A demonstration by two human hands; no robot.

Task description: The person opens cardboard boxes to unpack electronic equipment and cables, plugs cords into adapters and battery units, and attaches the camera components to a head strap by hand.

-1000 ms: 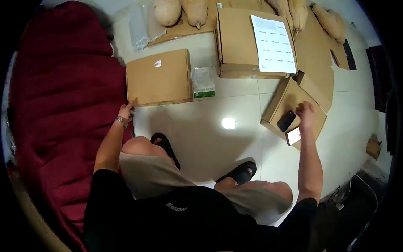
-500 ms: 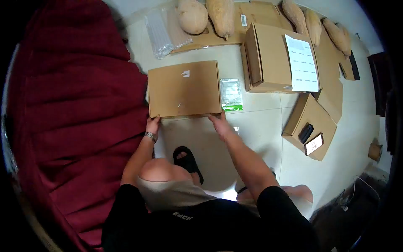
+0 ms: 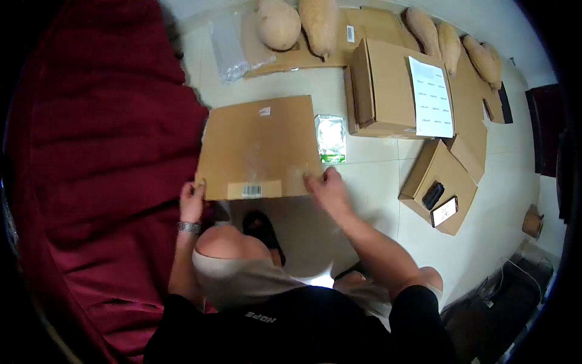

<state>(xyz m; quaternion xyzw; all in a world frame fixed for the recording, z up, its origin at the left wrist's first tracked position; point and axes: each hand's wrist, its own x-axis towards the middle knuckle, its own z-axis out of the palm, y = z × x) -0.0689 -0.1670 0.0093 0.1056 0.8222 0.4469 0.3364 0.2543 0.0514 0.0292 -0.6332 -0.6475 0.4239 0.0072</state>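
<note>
A flat brown cardboard box is tilted in front of me, its near edge raised and a barcode label showing along that edge. My left hand is closed on its near left corner, thumb on top. At the near right corner, my right hand grips the cardboard between thumb and fingers. Just right of the box lies a clear packet with a green strip on the floor. The undersides of my fingers are hidden by the box.
A dark red cloth covers the left side. Larger stacked boxes stand at the back right, a printed sheet on top. A phone and a black object rest on another box. Several squashes line the back.
The box has gone from lying flat to tilted, its near edge lifted toward me, bringing the barcode into sight. Both hands moved with it, and my right hand has closed on the corner.
</note>
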